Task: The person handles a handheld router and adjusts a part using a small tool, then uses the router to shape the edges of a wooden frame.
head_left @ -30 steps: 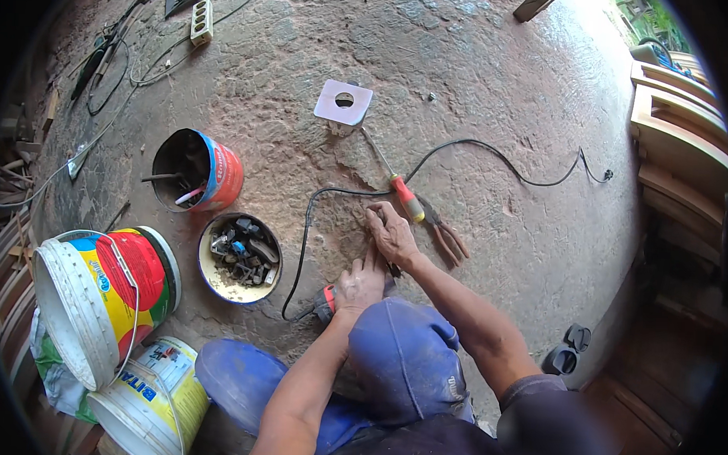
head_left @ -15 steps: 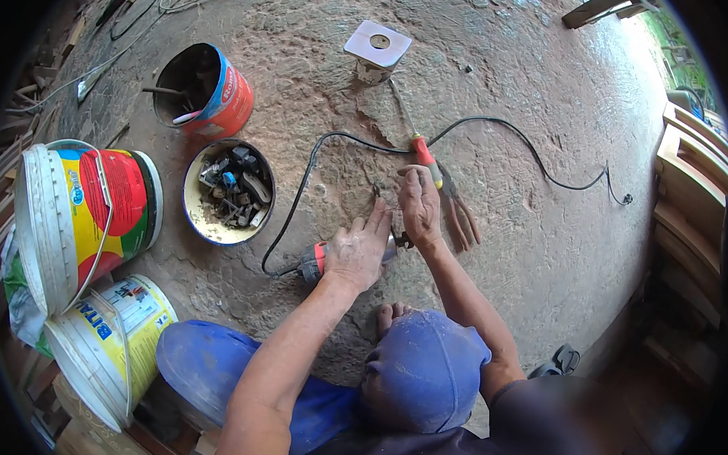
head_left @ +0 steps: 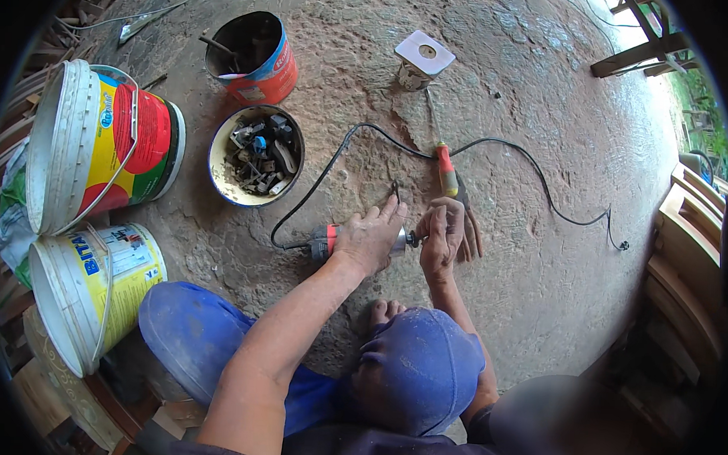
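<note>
My left hand (head_left: 369,240) lies over a corded power tool (head_left: 325,240) with a red and dark grey body and a silver metal front, which looks like a trim router motor. Its fingers wrap the body. Beside the tool's collet (head_left: 414,239), my right hand (head_left: 440,236) has its fingers curled closed; what they hold is hidden. Just beyond that hand lies a screwdriver (head_left: 446,170) with a red and yellow handle. Pliers with reddish-brown handles (head_left: 472,231) rest partly behind the right hand. A small dark piece (head_left: 395,190) shows past the left fingertips.
A square pale plate with a round hole (head_left: 426,51) sits atop a small base. To the left stand a bowl of metal bits (head_left: 214,162), a red-blue tin (head_left: 265,88) and two tipped paint buckets (head_left: 58,153). The black cord (head_left: 305,195) loops across rough floor; wooden frames (head_left: 684,231) stand right.
My right hand has come down from near the screwdriver handle to beside the tool's collet. The left hand stays on the tool. The whole view has shifted slightly.
</note>
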{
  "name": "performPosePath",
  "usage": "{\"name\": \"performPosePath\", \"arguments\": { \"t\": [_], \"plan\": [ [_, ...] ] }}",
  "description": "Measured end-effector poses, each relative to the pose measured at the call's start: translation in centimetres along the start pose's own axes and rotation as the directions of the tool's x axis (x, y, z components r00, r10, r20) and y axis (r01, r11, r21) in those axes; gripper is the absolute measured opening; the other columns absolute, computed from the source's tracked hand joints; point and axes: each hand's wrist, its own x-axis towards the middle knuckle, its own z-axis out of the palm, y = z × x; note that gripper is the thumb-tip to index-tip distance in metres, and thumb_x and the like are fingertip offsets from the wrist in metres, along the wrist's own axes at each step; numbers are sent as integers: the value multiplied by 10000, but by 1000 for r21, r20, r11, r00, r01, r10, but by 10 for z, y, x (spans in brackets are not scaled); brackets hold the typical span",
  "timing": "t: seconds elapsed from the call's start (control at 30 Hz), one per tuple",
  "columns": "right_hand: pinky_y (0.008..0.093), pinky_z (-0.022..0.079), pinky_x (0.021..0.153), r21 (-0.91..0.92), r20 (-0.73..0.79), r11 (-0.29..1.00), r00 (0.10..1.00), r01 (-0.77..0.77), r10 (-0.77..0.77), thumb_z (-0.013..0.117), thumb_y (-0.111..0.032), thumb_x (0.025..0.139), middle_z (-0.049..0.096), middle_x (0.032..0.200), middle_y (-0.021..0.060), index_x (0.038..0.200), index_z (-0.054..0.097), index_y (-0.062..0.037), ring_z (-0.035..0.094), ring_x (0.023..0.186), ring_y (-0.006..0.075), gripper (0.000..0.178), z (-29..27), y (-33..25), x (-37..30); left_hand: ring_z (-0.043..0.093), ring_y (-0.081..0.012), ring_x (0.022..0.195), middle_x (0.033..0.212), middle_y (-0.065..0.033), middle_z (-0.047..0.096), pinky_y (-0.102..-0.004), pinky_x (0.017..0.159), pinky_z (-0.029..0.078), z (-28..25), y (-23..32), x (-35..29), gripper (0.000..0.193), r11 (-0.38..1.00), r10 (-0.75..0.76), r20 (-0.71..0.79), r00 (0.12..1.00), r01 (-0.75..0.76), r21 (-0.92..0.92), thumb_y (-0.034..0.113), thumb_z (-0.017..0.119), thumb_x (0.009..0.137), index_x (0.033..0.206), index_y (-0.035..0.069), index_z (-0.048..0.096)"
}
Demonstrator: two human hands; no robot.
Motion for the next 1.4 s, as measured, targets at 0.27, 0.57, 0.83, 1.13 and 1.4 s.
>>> {"name": "performPosePath", "arguments": {
  "t": [0.27,0.57,0.83,1.13,1.4],
  "plan": [
    [194,253,478,-272,104,962,993,-20,50,401,-403,1129,438,749,-76,1368,542,-17,325,549,24,476,8,-14,33,536,-283,1362,1640,-143,364,-425,1013,532,4,1,1,952,1000,-7,-20,1000,7,1,249,838,768,1570,93,349],
    [234,281,491,-23,-32,972,972,-233,232,372,-403,1111,434,658,-69,1286,637,25,318,500,44,533,12,-18,49,532,-277,1360,1645,-133,354,-432,1001,533,4,-1,0,961,1000,-3,-2,1000,3,5,289,847,776,1574,93,347],
    [252,225,439,33,82,978,976,-204,201,418,-312,1069,396,542,-50,1004,708,30,290,448,46,453,1,-27,51,549,-285,1335,1634,-143,373,-438,992,532,3,-1,-1,957,1000,3,-17,1000,-3,8,286,837,779,1575,78,346],
    [269,201,412,351,205,870,935,-346,289,449,-363,1037,294,505,-59,916,685,28,231,423,76,472,-5,-19,51,560,-290,1316,1633,-152,375,-435,978,535,5,-1,-1,954,999,23,-38,999,-22,38,285,812,790,1580,57,329],
    [264,186,419,293,255,867,907,-403,335,452,-368,1043,320,497,-61,885,712,13,229,421,62,488,0,-16,51,572,-294,1296,1636,-170,360,-432,972,540,5,-1,-1,948,998,18,-33,999,-16,55,266,794,795,1584,60,310]
  ]
}}
